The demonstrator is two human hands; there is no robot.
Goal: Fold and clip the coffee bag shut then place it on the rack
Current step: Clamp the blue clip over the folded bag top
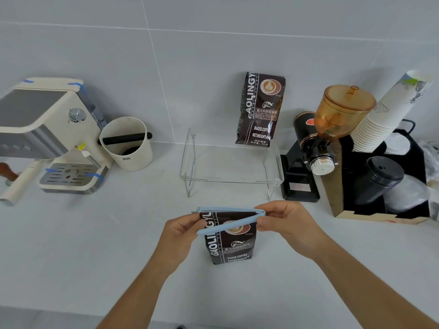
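A dark brown coffee bag [231, 245] stands upright on the counter in front of me, its top folded down. A long light-blue bag clip [228, 224] straddles the folded top; its rear arm lies along the top edge and its front arm slants down to the left, so the clip gapes. My left hand [183, 230] pinches the bag's left top corner and the clip's free end. My right hand [282, 220] grips the clip's hinged end at the right. Behind the bag stands a clear acrylic rack [231, 180] with wire legs.
A second coffee bag [260, 109] leans on the wall on the rack's back edge. Left: a cream espresso machine [51, 136] and a knock box [128, 143]. Right: a black grinder [308, 157], a paper cup stack [389, 110] and a black organiser box [380, 186].
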